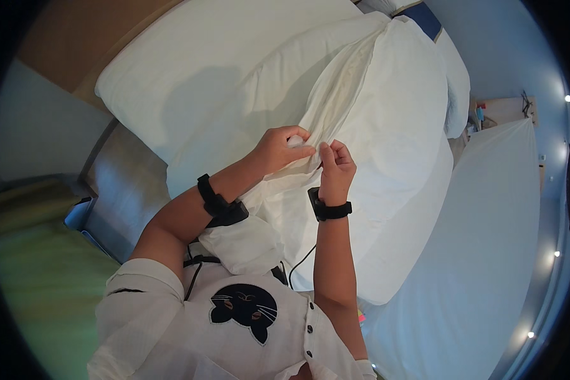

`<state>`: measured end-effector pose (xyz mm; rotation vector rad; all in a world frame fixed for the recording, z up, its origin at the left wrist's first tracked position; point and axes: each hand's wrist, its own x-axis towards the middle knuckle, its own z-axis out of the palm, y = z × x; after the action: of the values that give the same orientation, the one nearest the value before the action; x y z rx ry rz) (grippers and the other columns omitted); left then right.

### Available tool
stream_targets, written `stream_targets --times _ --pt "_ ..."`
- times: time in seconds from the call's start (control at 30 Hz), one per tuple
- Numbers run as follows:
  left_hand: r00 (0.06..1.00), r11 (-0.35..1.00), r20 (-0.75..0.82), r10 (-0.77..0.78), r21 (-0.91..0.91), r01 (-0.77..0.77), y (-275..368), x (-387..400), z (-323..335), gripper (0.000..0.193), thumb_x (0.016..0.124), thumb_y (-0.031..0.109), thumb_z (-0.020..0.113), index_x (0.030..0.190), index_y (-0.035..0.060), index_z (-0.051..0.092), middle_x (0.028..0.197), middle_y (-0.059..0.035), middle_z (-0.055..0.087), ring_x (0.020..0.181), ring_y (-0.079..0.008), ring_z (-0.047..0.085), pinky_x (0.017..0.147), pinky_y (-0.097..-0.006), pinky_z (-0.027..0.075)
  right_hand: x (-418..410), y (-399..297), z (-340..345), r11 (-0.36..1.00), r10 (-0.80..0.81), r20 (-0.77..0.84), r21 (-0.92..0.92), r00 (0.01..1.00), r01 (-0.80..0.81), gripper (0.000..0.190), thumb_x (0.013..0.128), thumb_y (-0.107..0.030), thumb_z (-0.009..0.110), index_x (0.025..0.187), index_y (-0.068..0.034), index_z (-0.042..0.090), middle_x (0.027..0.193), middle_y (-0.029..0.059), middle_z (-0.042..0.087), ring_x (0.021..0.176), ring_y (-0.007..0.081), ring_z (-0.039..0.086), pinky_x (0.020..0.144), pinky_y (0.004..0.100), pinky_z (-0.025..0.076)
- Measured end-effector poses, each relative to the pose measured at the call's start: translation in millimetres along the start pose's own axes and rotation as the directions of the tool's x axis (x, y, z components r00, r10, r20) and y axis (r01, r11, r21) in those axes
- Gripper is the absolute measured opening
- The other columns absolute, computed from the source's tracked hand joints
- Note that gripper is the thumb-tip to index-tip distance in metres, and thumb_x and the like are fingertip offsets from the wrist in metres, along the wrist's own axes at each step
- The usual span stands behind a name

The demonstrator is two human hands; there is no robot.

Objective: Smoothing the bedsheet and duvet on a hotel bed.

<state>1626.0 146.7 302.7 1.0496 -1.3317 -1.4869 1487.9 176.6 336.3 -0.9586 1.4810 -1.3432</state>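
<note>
A large white duvet cover (399,109) lies in loose folds over the bed, with a long open slit running away from me between its edges. At the near end of this slit, my left hand (285,147) pinches the white fabric between thumb and fingers. Close beside it on the right, my right hand (336,164) grips the other edge with curled fingers. The two hands nearly touch. Inside the slit a cream-coloured layer (344,80) shows. Part of the cloth hangs down against my shirt. Both wrists wear black straps with small devices.
A white-sheeted mattress (171,61) lies beyond on the left, beside a brown wooden panel (76,42). At the far end is a dark blue cloth (422,21). A pale hanging sheet (479,213) stands at the right. Green fabric (42,285) is at the lower left; thin black cables hang near my waist.
</note>
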Motion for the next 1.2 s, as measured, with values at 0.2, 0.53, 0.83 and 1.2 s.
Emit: stream_targets --times 0.2,0.53,0.83,1.2 --pt "0.999 0.995 0.023 -0.025 0.093 0.023 -2.1 0.1 -5.2 0.022 0.081 0.019 0.064 0.09 -0.0002 0.061 0.075 0.0011 0.057 0.066 -0.0034 0.048 0.059 -0.0206 0.041 -1.7 -2.2 0.1 0.997 -0.027 0.038 0.076 0.999 0.024 0.012 0.084 -0.011 0.059 0.088 0.001 0.057 0.065 -0.0018 0.055 0.055 0.0033 0.047 0.051 0.0187 0.039" --pt "0.99 0.994 0.103 0.098 -0.058 -0.092 -11.0 -4.0 1.1 0.012 0.078 0.013 0.065 0.082 0.0051 0.056 0.075 0.0022 0.052 0.069 -0.0055 0.046 0.062 -0.022 0.038 0.6 -3.9 6.9 0.998 0.01 0.069 0.057 0.998 -0.014 0.02 0.084 -0.014 0.061 0.096 0.001 0.056 0.072 -0.0002 0.055 0.058 0.0062 0.049 0.053 0.0196 0.04" --pt "0.962 0.943 0.161 0.218 0.219 -0.251 -15.8 -6.4 9.8 0.018 0.072 0.011 0.068 0.077 0.0055 0.052 0.08 -0.0063 0.054 0.073 -0.02 0.053 0.068 -0.0303 0.042 13.8 11.0 -0.7 0.908 -0.033 -0.042 -0.418 0.999 0.013 0.016 0.08 -0.013 0.061 0.075 0.001 0.056 0.062 -0.0003 0.053 0.056 0.0048 0.046 0.047 0.0207 0.035" --pt "0.994 0.994 0.093 -0.06 0.099 0.051 -8.8 -7.7 14.7 0.018 0.075 0.017 0.068 0.081 0.0078 0.053 0.066 0.0017 0.051 0.057 -0.0057 0.044 0.051 -0.0216 0.035 6.2 11.2 -14.7 0.994 0.108 -0.064 -0.021 0.992 -0.109 0.011 0.083 -0.009 0.057 0.08 0.001 0.058 0.063 -0.004 0.05 0.055 0.0034 0.043 0.049 0.0184 0.034"
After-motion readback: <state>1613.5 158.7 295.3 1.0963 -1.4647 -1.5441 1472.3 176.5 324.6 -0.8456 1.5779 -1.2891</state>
